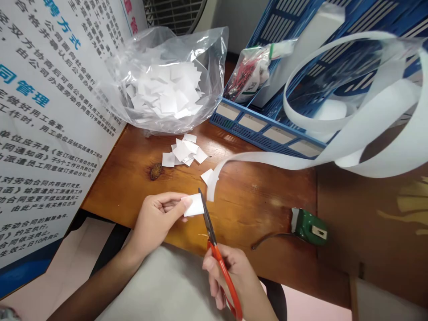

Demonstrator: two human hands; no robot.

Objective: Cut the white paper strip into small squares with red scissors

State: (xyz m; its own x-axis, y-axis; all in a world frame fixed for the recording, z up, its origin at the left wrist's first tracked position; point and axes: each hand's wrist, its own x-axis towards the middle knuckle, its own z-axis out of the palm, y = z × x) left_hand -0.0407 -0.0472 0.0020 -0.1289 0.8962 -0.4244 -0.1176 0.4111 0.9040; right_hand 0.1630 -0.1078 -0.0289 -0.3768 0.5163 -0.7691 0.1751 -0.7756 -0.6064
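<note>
My left hand [157, 218] pinches a small white paper square [194, 206] just over the near edge of the wooden table [254, 209]. My right hand [230, 276] grips red-handled scissors [214, 245], whose blades point up beside that square. A long white paper strip [354, 129] loops from the right and ends close to the blade tips. A pile of cut white squares [183, 152] lies on the table ahead.
A clear plastic bag [167, 80] full of white squares sits at the back. Blue plastic trays [301, 67] stand at the back right. A green device [309, 226] with a cable lies at the right. A printed board [50, 116] stands at the left.
</note>
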